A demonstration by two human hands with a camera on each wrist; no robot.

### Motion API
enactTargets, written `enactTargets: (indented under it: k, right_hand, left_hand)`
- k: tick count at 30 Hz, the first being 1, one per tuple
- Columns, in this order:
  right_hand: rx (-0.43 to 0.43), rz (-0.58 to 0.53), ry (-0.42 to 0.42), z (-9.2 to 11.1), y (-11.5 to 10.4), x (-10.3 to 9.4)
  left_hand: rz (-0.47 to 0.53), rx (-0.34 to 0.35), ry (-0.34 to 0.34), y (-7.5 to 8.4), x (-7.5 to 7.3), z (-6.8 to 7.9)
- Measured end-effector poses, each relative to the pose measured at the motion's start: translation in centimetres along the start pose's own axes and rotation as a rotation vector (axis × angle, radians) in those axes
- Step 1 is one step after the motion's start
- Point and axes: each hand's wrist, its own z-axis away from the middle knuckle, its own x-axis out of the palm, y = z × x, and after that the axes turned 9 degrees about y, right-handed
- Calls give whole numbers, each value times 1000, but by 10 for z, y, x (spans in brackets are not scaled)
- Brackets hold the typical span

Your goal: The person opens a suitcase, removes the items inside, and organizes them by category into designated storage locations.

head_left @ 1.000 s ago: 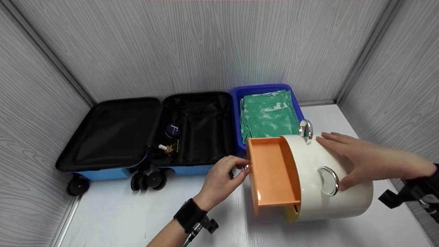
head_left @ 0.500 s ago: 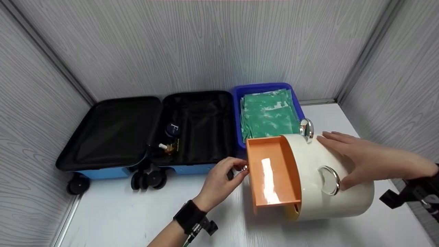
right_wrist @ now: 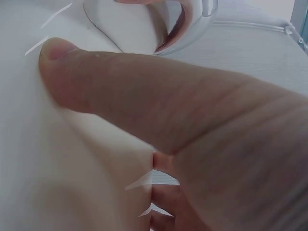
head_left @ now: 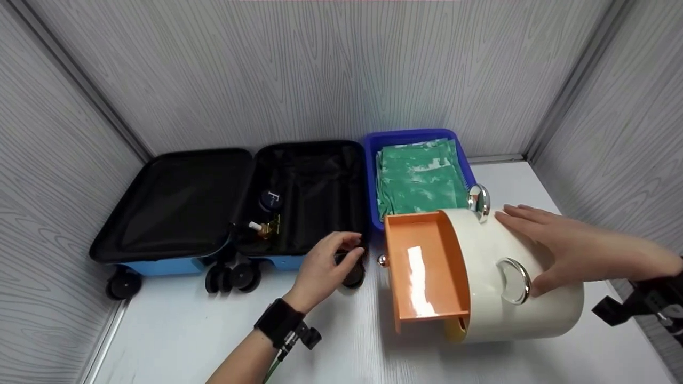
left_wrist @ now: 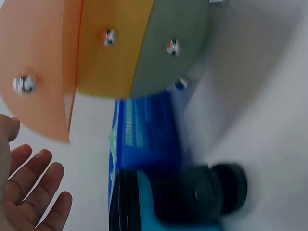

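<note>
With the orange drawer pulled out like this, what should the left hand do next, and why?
Probably reach into the suitcase for the white-capped item: the drawer stands open and bare, the left hand is off its knob, near the suitcase and holding nothing, while the right hand rests on the white box.

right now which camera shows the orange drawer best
The head view: the orange drawer stands open with its inside and knob in sight. The left wrist view shows mainly its front, cut off by the frame; the right wrist view shows none.
</note>
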Motion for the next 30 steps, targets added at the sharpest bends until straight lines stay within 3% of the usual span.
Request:
enactTargets:
  k: [10, 17, 20, 24, 27, 30]
  right_hand:
    - [-4, -5, 2, 3, 0, 0]
    - [-18, -12, 24, 1, 3, 1]
    - [-19, -18, 23, 1, 4, 1]
    - [-19, -16, 26, 2, 3, 1]
    - [-16, -10, 24, 2, 3, 1]
    - [-8, -9, 11, 3, 2, 1]
  left_hand:
    - [-292, -165, -4, -56, -53, -30]
    - [-597, -168, -100, -101, -90, -49]
    - [-681, -133, -157, -120, -99, -52]
    - [-818, 12, -234, -138, -103, -52]
    - [-891, 114, -246, -147, -104, -50]
    - [-916, 134, -242, -152, -103, -50]
